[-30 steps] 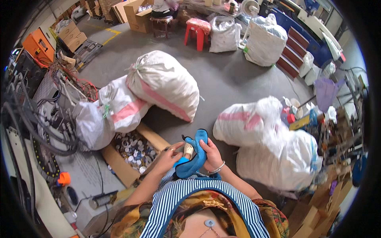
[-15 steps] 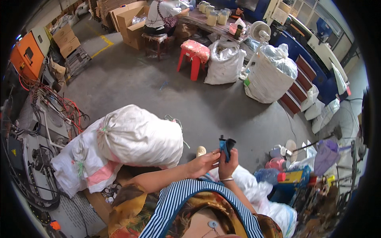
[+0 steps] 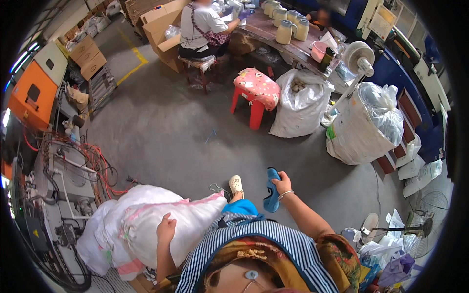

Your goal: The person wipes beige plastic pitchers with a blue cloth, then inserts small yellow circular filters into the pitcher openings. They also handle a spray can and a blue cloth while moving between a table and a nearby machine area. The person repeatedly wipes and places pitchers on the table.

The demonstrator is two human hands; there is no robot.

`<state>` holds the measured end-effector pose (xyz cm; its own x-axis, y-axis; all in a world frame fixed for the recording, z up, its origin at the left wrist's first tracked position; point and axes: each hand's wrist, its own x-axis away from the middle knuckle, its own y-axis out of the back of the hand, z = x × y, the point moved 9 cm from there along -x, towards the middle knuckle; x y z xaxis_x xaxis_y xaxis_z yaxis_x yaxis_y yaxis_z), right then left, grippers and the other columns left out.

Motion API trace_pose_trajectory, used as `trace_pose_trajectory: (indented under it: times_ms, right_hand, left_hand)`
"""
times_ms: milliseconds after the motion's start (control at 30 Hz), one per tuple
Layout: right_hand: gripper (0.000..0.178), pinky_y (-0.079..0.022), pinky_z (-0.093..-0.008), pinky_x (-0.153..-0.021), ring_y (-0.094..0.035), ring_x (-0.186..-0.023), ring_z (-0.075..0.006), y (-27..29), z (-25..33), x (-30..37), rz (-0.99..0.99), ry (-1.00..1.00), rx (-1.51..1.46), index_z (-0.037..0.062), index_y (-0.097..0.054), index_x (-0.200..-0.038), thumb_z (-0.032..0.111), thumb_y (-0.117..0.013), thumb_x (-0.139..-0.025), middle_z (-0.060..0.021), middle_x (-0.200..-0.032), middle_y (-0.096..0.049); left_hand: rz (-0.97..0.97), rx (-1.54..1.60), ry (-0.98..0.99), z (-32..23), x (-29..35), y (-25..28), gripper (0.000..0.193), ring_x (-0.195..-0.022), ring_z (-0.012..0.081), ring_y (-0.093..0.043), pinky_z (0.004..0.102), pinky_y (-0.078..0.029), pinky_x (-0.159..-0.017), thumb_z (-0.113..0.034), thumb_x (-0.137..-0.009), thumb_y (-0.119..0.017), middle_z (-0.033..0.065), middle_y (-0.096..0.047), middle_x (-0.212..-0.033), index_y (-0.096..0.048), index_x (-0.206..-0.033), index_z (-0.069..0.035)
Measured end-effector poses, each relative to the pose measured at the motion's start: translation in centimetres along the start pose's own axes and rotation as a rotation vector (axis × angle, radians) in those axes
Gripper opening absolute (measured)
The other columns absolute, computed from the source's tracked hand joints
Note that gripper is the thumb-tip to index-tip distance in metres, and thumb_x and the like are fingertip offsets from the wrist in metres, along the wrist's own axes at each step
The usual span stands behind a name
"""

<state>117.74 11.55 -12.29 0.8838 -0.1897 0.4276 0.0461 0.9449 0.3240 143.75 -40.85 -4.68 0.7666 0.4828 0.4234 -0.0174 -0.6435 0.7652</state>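
Observation:
My right hand (image 3: pixel 282 184) is closed round a curved blue piece with black edging (image 3: pixel 271 190). It looks soft, and its exact kind does not show. The piece hangs over the grey floor, just ahead of my body. Off to the left, my left hand (image 3: pixel 166 227) is apart from it, with loosely bent fingers and nothing visible in them. Beneath that hand lies a full white sack (image 3: pixel 188 219) with a pinkish-red stripe; whether they touch I cannot tell.
Machinery with loose red hoses (image 3: pixel 100 163) lines the left side. Ahead stand a red stool (image 3: pixel 255 93), an open white sack (image 3: pixel 300 110) and a large bin bag (image 3: pixel 359 129). A co-worker (image 3: pixel 202 27) sits at a table with jugs (image 3: pixel 284 32). A fan (image 3: pixel 425 224) is at right.
My hands have parted: the left swung left over the sacks, while the right kept the blue piece, which now hangs longer. My view has shifted, and a foot shows farther forward.

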Motion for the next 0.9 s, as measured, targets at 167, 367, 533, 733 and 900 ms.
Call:
trace_pose_trajectory:
  times_ms: [167,367,533,733,900]
  right_hand:
    - [0.031,-0.053,-0.0355,-0.079,-0.065,-0.086,-0.0188,4.3,-2.7,-12.6,-0.186,-0.243,0.13,0.0042,-0.067,-0.105,0.007,-0.076,-0.075,-0.006,-0.092,-0.069]
    - [0.023,-0.053,-0.0334,-0.075,-0.063,-0.079,-0.0169,3.1,8.2,-25.4,-0.214,-0.249,-0.267,0.0038,-0.063,-0.103,0.0,-0.07,-0.081,-0.0052,-0.088,-0.067]
    - [0.025,-0.055,-0.0332,-0.073,-0.065,-0.078,-0.0168,-1.8,15.2,-38.8,-0.242,-0.271,-0.36,0.003,-0.065,-0.108,-0.001,-0.068,-0.083,-0.0054,-0.089,-0.068]
    - [0.04,-0.055,-0.0329,-0.081,-0.068,-0.088,-0.0175,-13.8,24.8,-56.2,-0.042,-0.304,-0.491,0.0017,-0.067,-0.123,0.004,-0.07,-0.083,-0.0079,-0.104,-0.072]
    - [0.04,-0.056,-0.0332,-0.079,-0.069,-0.089,-0.0184,-20.5,41.4,-68.4,0.137,-0.208,-0.386,-0.0016,-0.063,-0.127,0.003,-0.067,-0.087,-0.0088,-0.106,-0.071]
  left_hand:
    - [0.229,-0.657,-0.171,-16.1,-16.2,-0.4,0.057,-0.111,0.034,-0.064,0.0464,-0.05,-0.096,-0.044,-0.091,-0.068,0.0132,-0.069,-0.121,-0.059,-0.135,-0.009]
    - [0.217,-0.463,-1.067,-53.3,-30.6,-0.5,0.056,-0.127,0.0274,-0.055,0.043,-0.04,-0.107,-0.03,-0.091,-0.067,0.0093,-0.06,-0.134,-0.052,-0.141,-0.012]
    - [0.295,-0.301,-1.255,-68.3,-43.0,2.1,0.055,-0.128,0.0294,-0.053,0.0437,-0.04,-0.109,-0.029,-0.091,-0.066,0.0106,-0.06,-0.135,-0.053,-0.141,-0.012]
    - [0.417,-0.753,-0.597,-60.1,-63.8,6.6,0.056,-0.132,0.0292,-0.051,0.045,-0.04,-0.109,-0.032,-0.092,-0.067,0.0083,-0.057,-0.141,-0.052,-0.143,-0.014]
    - [0.402,-0.68,-0.31,-54.7,-77.8,11.3,0.053,-0.126,0.0336,-0.056,0.0459,-0.046,-0.105,-0.033,-0.093,-0.067,0.0129,-0.06,-0.137,-0.056,-0.14,-0.011]
